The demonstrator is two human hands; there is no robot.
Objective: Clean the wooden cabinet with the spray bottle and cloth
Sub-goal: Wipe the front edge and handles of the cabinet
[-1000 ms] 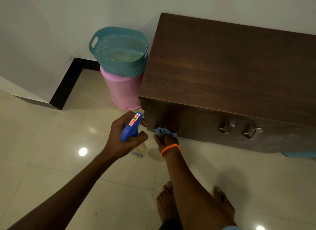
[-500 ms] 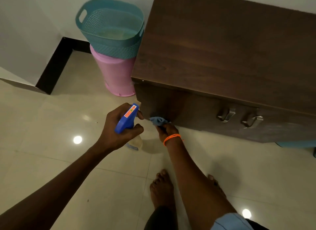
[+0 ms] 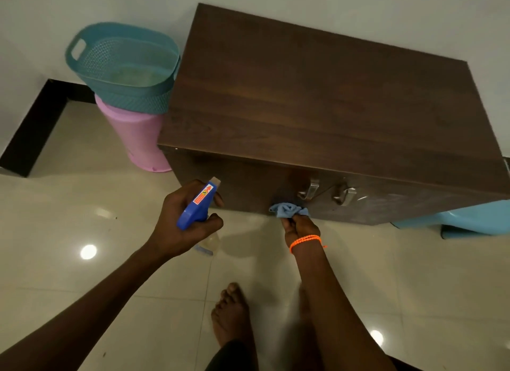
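Note:
The dark wooden cabinet [image 3: 317, 100] stands against the wall, its front with two metal handles [image 3: 310, 189] facing me. My left hand [image 3: 182, 221] grips a spray bottle [image 3: 198, 207] with a blue head, nozzle aimed at the lower left of the cabinet front. My right hand [image 3: 300, 230], with an orange thread at the wrist, presses a crumpled light blue cloth [image 3: 288, 210] against the bottom of the cabinet front, just left of the handles.
A teal perforated basket [image 3: 121, 67] sits on a pink bin [image 3: 138, 138] left of the cabinet. A light blue plastic object [image 3: 469, 218] lies on the floor at the right. My bare feet [image 3: 230, 312] stand on glossy beige tiles.
My right hand with the cloth has slid right along the bottom of the cabinet front, toward the handles. The left hand keeps the bottle near the front's left corner. My view has shifted.

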